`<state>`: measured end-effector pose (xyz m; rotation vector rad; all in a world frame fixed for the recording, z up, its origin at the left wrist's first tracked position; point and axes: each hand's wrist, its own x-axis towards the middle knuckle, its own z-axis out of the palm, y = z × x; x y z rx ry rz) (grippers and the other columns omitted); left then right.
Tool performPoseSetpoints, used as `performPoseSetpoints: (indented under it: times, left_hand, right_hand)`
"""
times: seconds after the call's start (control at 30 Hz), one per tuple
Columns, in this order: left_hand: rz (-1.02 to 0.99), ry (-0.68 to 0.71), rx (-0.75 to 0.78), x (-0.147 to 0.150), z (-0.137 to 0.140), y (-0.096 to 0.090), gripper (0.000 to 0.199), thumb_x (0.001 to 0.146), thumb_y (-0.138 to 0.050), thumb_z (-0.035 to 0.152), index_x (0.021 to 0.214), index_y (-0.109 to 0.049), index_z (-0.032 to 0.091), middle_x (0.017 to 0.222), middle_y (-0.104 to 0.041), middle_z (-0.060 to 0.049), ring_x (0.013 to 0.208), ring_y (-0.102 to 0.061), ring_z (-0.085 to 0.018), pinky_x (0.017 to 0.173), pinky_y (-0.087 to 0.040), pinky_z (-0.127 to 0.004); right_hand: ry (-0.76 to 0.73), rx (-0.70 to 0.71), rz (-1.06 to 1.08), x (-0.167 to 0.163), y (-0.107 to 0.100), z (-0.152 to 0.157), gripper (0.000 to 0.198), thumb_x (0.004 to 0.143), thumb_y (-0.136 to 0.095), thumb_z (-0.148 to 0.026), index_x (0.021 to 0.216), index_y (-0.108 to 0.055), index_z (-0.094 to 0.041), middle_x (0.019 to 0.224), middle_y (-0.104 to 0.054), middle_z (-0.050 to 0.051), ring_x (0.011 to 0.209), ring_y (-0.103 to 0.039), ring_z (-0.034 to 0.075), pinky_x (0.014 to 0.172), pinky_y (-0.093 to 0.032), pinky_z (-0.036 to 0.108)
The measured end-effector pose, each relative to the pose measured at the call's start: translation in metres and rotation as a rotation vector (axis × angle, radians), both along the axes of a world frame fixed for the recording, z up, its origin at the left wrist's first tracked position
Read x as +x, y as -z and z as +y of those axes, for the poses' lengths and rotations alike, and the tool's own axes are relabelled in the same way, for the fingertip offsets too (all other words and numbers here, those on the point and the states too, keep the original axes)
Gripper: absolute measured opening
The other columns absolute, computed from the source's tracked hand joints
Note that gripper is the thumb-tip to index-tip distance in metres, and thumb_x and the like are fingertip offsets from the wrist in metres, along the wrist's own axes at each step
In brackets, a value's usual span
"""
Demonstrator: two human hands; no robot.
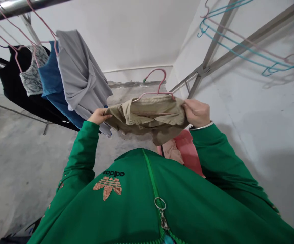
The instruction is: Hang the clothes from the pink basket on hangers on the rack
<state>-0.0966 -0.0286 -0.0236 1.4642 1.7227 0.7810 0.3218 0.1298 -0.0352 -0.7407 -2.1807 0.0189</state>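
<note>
A khaki collared shirt (167, 130) hangs on a pink wire hanger (159, 81) in front of my chest. The hanger's hook points up and is on no rail; its lower bar shows inside the collar. My left hand (99, 116) pinches the shirt at one shoulder. At the opposite shoulder, my right hand (197, 112) is closed on the cloth. The fabric is spread between both hands. The shirt's lower part is out of sight below the collar.
At left, a metal rail (12, 8) carries several garments, the nearest a grey one (78, 71). Blue wire hangers (238, 51) hang at upper right by a metal frame (202, 69). A pink basket (187, 149) with cloth in it stands below the shirt, partly hidden.
</note>
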Motion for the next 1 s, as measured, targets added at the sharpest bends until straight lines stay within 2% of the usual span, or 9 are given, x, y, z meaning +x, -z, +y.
performPoseSetpoints:
  times: [0.1, 0.23, 0.37, 0.47, 0.53, 0.63, 0.8, 0.9, 1.0]
  left_hand:
    - [0.038, -0.074, 0.034, -0.009, -0.010, -0.009, 0.053, 0.061, -0.072, 0.063, 0.079, -0.070, 0.014, 0.072, -0.068, -0.004, 0.075, -0.063, -0.021, 0.076, -0.053, -0.035]
    - [0.247, 0.049, 0.075, -0.016, -0.025, -0.030, 0.052, 0.066, -0.067, 0.065, 0.079, -0.068, 0.014, 0.078, -0.065, -0.005, 0.078, -0.061, -0.021, 0.078, -0.052, -0.035]
    - [0.419, 0.125, 0.363, 0.009, -0.021, -0.049, 0.072, 0.073, -0.060, 0.068, 0.119, -0.060, 0.013, 0.119, -0.057, -0.014, 0.112, -0.055, -0.026, 0.097, -0.047, -0.038]
    - [0.500, 0.176, 0.447, 0.042, -0.006, -0.053, 0.074, 0.079, -0.056, 0.063, 0.134, -0.048, 0.013, 0.124, -0.056, -0.015, 0.117, -0.053, -0.026, 0.102, -0.044, -0.040]
    - [0.554, 0.185, 0.427, 0.060, 0.004, -0.050, 0.060, 0.084, -0.055, 0.052, 0.129, -0.052, 0.013, 0.114, -0.062, -0.013, 0.108, -0.058, -0.025, 0.097, -0.046, -0.039]
    - [0.569, 0.148, 0.419, 0.073, 0.012, -0.042, 0.032, 0.090, -0.047, 0.034, 0.108, -0.063, 0.014, 0.097, -0.067, -0.009, 0.093, -0.062, -0.020, 0.086, -0.049, -0.031]
    - [0.584, 0.025, 0.573, 0.069, 0.009, -0.043, 0.015, 0.086, -0.052, 0.024, 0.087, -0.065, 0.018, 0.081, -0.065, -0.004, 0.077, -0.059, -0.016, 0.072, -0.047, -0.025]
    - [0.603, -0.021, 0.633, 0.066, 0.006, -0.046, 0.012, 0.085, -0.054, 0.024, 0.083, -0.065, 0.018, 0.078, -0.062, -0.003, 0.073, -0.058, -0.015, 0.068, -0.046, -0.025]
    - [0.591, -0.014, 0.665, 0.066, 0.004, -0.047, 0.014, 0.085, -0.055, 0.026, 0.081, -0.065, 0.018, 0.073, -0.060, -0.003, 0.068, -0.056, -0.014, 0.065, -0.044, -0.025]
  right_hand:
    - [0.013, -0.047, 0.020, 0.004, -0.002, -0.001, 0.035, 0.096, -0.037, -0.037, 0.086, -0.067, -0.020, 0.077, -0.070, 0.010, 0.073, -0.066, 0.022, 0.064, -0.051, 0.034]
    - [0.011, -0.101, 0.035, 0.002, 0.004, -0.005, 0.036, 0.095, -0.036, -0.039, 0.087, -0.066, -0.020, 0.078, -0.070, 0.010, 0.072, -0.066, 0.022, 0.065, -0.051, 0.034]
    - [-0.013, -0.110, 0.029, -0.011, 0.008, -0.007, 0.036, 0.095, -0.038, -0.040, 0.089, -0.067, -0.019, 0.083, -0.071, 0.010, 0.077, -0.067, 0.022, 0.068, -0.052, 0.034]
    - [-0.065, -0.113, -0.018, -0.022, 0.005, -0.007, 0.040, 0.096, -0.036, -0.041, 0.088, -0.068, -0.019, 0.080, -0.070, 0.010, 0.075, -0.066, 0.022, 0.067, -0.051, 0.034]
    - [-0.096, -0.113, -0.048, -0.027, 0.002, -0.007, 0.042, 0.097, -0.035, -0.043, 0.088, -0.068, -0.019, 0.078, -0.069, 0.010, 0.075, -0.066, 0.022, 0.066, -0.050, 0.033]
    - [-0.123, -0.104, -0.067, -0.031, -0.001, -0.004, 0.043, 0.097, -0.034, -0.043, 0.088, -0.068, -0.019, 0.079, -0.069, 0.010, 0.075, -0.065, 0.022, 0.068, -0.049, 0.033]
    - [-0.073, -0.180, -0.101, -0.015, 0.010, 0.016, 0.035, 0.094, -0.041, -0.040, 0.092, -0.069, -0.019, 0.087, -0.070, 0.011, 0.083, -0.065, 0.024, 0.078, -0.049, 0.038]
    - [-0.064, -0.357, -0.007, -0.001, 0.025, 0.028, 0.027, 0.088, -0.049, -0.034, 0.099, -0.067, -0.017, 0.098, -0.069, 0.012, 0.091, -0.064, 0.024, 0.083, -0.050, 0.040]
    - [-0.080, -0.621, 0.141, 0.006, 0.041, 0.030, 0.032, 0.081, -0.055, -0.030, 0.109, -0.063, -0.017, 0.101, -0.069, 0.009, 0.090, -0.063, 0.022, 0.083, -0.051, 0.037]
